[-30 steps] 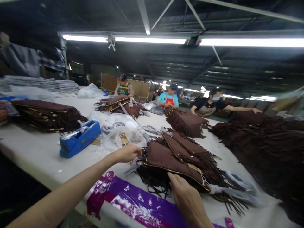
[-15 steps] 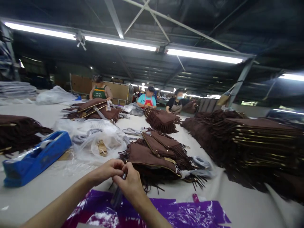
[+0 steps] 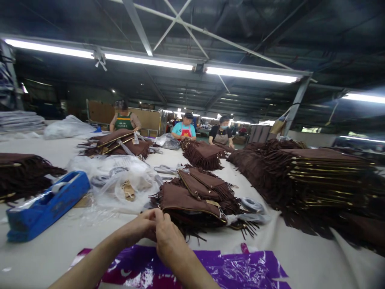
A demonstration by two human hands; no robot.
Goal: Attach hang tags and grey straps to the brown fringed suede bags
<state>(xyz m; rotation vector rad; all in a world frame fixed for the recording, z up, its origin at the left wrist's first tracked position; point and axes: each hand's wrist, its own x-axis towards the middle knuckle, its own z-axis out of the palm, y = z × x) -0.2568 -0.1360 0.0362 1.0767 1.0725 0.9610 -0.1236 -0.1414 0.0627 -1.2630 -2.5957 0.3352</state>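
My left hand point(image 3: 144, 225) and my right hand point(image 3: 171, 241) meet at the near left corner of a brown fringed bag point(image 3: 183, 197). Fingers of both are closed and pressed together, and whatever they pinch is hidden behind the knuckles. The bag lies flat with its gold zipper along the near edge and a tan tag point(image 3: 213, 203) on it. A plastic-wrapped grey strap point(image 3: 251, 216) trails off its right end. Under my wrists spreads a purple plastic sheet point(image 3: 240, 267), shiny and creased.
A blue tape dispenser point(image 3: 49, 206) stands at left, beside clear plastic wrapping point(image 3: 120, 180). Tall stacks of brown fringed bags point(image 3: 331, 176) fill the right side. More bags point(image 3: 120, 144) lie farther back. Three people are across the table point(image 3: 285, 249).
Both hands have shifted slightly right and down and turned inward. The greyish plastic-wrapped piece that hung below my fingers is no longer visible. The view has tilted slightly.
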